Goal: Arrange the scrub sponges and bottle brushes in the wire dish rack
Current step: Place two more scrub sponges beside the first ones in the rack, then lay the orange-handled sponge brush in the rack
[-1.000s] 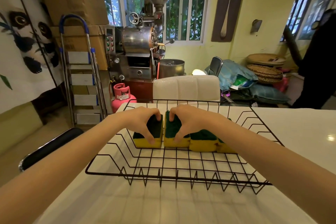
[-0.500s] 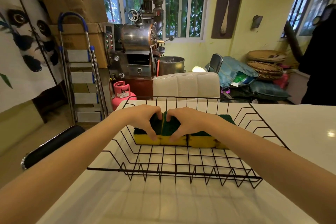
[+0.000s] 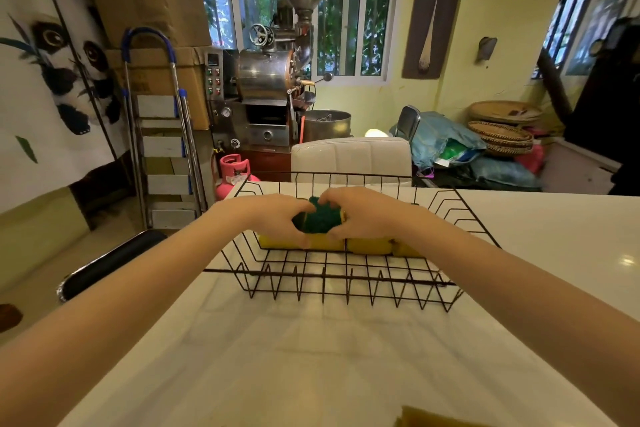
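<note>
A black wire dish rack (image 3: 346, 282) stands on the white table. Several yellow scrub sponges with dark green tops sit side by side in a row inside it. My left hand (image 3: 277, 218) grips the leftmost sponge (image 3: 277, 242). My right hand (image 3: 363, 215) grips the sponge beside it (image 3: 320, 218), and the two sponges are pressed together, with green tops showing between my thumbs. Two more sponges (image 3: 369, 245) lie to the right, partly hidden under my right forearm. No bottle brush is in view.
A yellow object (image 3: 433, 418) pokes in at the bottom edge of the table. A white chair back (image 3: 349, 158) stands just behind the rack. Beyond are a step ladder (image 3: 162, 135), a pink gas cylinder (image 3: 233, 170) and a metal roasting machine (image 3: 273, 80).
My hands have pushed the two left sponges together, closing the gap between them, and shifted them slightly away from me in the rack. The view has tilted down a little.
</note>
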Tool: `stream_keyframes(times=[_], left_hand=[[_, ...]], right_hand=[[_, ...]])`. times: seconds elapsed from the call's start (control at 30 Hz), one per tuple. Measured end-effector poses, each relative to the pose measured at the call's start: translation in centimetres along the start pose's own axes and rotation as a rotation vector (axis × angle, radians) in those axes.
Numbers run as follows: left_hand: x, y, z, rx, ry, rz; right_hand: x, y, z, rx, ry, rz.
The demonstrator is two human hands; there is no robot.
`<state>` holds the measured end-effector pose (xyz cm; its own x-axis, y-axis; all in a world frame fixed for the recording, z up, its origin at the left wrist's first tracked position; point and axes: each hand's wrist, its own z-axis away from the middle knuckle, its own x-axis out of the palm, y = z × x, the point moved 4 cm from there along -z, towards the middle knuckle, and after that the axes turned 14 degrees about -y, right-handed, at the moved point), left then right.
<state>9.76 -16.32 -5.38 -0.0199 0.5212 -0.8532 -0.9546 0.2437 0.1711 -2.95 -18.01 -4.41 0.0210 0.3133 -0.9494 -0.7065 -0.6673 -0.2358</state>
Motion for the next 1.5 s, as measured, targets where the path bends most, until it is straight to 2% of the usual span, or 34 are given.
stream_keyframes(times=[0.3, 0.43, 0.57, 0.7, 0.8, 0.93, 1.1, 1.33, 1.5], left_hand=[[1.7, 9.1, 7.3, 0.302, 0.145, 0.157], [3.7, 13.2, 9.2, 0.406, 0.229, 0.182], [6.1, 15.7, 9.5, 0.444, 0.214, 0.136], [8.5, 17.3, 9.6, 0.455, 0.103, 0.111], [10.4, 18.0, 9.2, 0.444, 0.026, 0.073], [12.2, 18.5, 8.6, 0.440, -0.015, 0.027], [13.0, 18.8, 7.8, 0.448, -0.028, -0.036], [13.1, 18.8, 7.4, 0.393, -0.044, -0.096], [11.5, 18.3, 7.8, 0.379, 0.013, -0.104]], right_hand=[[-0.6, -2.1, 9.6, -0.107, 0.200, -0.195], [0.7, -1.9, 14.7, -0.096, 0.334, -0.267], [3.4, -1.0, 19.2, -0.071, 0.445, -0.291], [6.6, 0.9, 22.8, -0.011, 0.427, -0.355], [9.0, 2.4, 25.1, 0.045, 0.355, -0.390], [11.4, 3.7, 27.1, 0.146, 0.195, -0.363], [12.8, 4.3, 28.1, 0.257, 0.087, -0.273], [12.5, 4.4, 27.7, 0.228, 0.097, -0.218], [10.9, 4.2, 27.0, 0.195, 0.149, -0.245]])
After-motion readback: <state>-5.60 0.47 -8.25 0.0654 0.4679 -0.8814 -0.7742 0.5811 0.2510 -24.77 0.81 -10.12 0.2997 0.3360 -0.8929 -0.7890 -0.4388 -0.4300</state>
